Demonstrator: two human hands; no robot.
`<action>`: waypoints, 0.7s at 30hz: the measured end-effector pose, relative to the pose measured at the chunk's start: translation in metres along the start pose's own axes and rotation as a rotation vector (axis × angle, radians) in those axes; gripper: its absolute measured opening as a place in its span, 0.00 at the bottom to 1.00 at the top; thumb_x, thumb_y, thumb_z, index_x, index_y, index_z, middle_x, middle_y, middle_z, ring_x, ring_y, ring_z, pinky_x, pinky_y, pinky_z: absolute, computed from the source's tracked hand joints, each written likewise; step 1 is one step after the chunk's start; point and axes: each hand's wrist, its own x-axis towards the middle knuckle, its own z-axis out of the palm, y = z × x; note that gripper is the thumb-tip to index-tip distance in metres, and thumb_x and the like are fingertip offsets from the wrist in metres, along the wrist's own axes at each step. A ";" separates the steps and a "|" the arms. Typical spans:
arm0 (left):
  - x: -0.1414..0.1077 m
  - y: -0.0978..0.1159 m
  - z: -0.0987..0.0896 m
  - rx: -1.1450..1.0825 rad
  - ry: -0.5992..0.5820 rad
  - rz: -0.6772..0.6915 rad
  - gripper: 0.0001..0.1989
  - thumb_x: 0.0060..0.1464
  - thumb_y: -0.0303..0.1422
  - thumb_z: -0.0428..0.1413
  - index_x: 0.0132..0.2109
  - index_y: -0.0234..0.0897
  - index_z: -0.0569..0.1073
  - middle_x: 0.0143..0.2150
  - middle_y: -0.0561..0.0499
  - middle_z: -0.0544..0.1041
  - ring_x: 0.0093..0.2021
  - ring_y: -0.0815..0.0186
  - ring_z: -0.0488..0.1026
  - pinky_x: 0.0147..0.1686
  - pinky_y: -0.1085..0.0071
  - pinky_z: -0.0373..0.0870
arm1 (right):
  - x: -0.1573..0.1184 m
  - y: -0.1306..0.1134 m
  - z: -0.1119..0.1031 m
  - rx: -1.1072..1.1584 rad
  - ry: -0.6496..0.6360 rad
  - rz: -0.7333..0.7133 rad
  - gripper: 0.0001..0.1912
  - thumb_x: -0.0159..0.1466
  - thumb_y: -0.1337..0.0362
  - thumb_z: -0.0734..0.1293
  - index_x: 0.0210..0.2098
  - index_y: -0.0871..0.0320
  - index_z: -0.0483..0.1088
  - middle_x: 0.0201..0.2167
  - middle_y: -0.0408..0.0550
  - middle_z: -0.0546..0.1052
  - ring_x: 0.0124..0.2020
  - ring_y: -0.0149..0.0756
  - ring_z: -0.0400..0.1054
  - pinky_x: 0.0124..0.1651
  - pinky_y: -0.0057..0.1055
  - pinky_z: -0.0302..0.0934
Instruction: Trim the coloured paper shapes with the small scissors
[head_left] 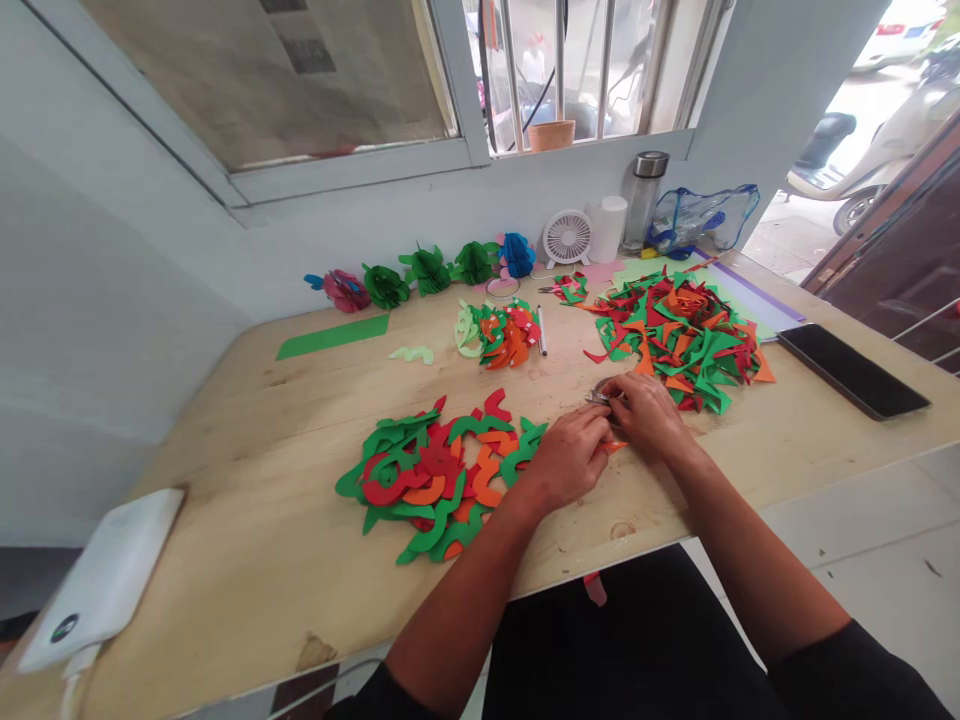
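Note:
My left hand [574,448] and my right hand [646,412] meet over the tabletop, fingers closed and fingertips nearly touching. Between them shows a small shiny grey, rounded thing [599,396], mostly covered by the fingers; its kind is unclear. A scrap of orange paper [615,447] lies under the right hand. Left of my hands spreads a pile of curved paper cut-outs [439,470] in green, red and orange. Beyond the right hand is a heap of pointed paper offcuts [686,335] in the same colours.
At the back stand folded paper figures [430,268], a white fan [568,239] and a glass bottle [643,205]. A pen [541,330] lies beside a smaller paper cluster [499,333]. A phone [853,370] is at right, a white power bank [105,575] at left.

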 end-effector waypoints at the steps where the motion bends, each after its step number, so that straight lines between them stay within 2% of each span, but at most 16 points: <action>1: 0.000 0.000 0.000 0.002 -0.001 0.001 0.05 0.51 0.23 0.50 0.32 0.37 0.65 0.51 0.43 0.72 0.56 0.60 0.66 0.58 0.61 0.61 | 0.000 0.000 0.000 0.001 0.002 -0.005 0.07 0.58 0.70 0.62 0.34 0.57 0.71 0.33 0.49 0.76 0.38 0.39 0.67 0.42 0.32 0.56; 11: 0.000 -0.003 0.004 0.030 0.015 0.006 0.05 0.51 0.23 0.50 0.33 0.37 0.66 0.51 0.43 0.72 0.56 0.60 0.66 0.57 0.60 0.62 | 0.000 0.001 0.003 0.037 0.052 0.000 0.07 0.55 0.71 0.61 0.30 0.56 0.70 0.32 0.47 0.76 0.35 0.38 0.66 0.39 0.32 0.55; 21: 0.000 -0.001 0.004 -0.012 0.021 -0.031 0.05 0.50 0.23 0.50 0.32 0.37 0.66 0.50 0.44 0.73 0.56 0.60 0.67 0.58 0.60 0.62 | 0.002 -0.002 0.002 0.117 0.099 0.090 0.06 0.54 0.71 0.60 0.29 0.56 0.67 0.30 0.46 0.76 0.34 0.38 0.66 0.39 0.32 0.56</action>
